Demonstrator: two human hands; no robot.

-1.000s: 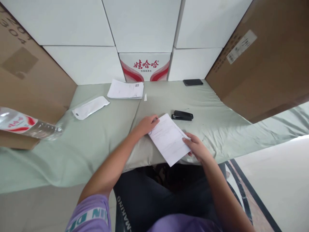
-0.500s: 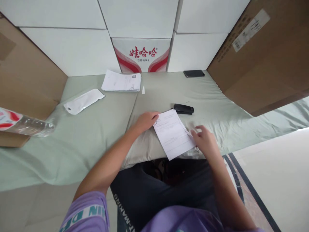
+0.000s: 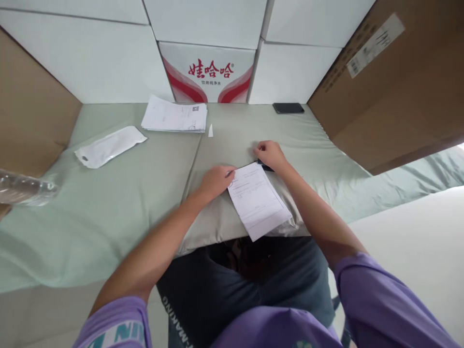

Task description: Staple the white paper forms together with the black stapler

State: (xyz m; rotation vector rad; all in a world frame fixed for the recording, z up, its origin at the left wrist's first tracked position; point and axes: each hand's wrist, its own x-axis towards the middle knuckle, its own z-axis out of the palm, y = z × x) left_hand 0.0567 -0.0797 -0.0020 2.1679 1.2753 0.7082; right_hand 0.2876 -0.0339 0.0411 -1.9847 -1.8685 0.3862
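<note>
A: Where are the two hands?

B: The left hand (image 3: pixel 214 180) lies on the near middle of the tabletop (image 3: pixel 145 183), palm down, its fingertips pressing the far left corner of a sheet of paper (image 3: pixel 258 200). It pins the sheet rather than gripping it.

A: And the right one?

B: The right hand (image 3: pixel 270 154) is just beyond the sheet's far edge, curled down over a black stapler (image 3: pixel 266 167). Only a sliver of the stapler shows under the palm, touching the paper's far right corner. Whether the fingers are closed around it I cannot tell.

A: How does the paper lie?

B: Flat and printed side up, turned at an angle, with its near end hanging a little over the tabletop's near edge above the person's lap.

A: What else is on the tabletop?

B: A stack of papers (image 3: pixel 174 117) at the far side, left of centre, with a small white scrap (image 3: pixel 210 130) just to its right. A white pouch (image 3: pixel 109 146) lies further left. A dark phone (image 3: pixel 288 108) rests at the far right, by the wall of white boxes (image 3: pixel 90 63). One box with red lettering (image 3: pixel 210 72) stands behind the stack. A clear plastic bottle (image 3: pixel 25 186) pokes in at the left edge, and a brown carton (image 3: pixel 391 87) leans at the right.
</note>
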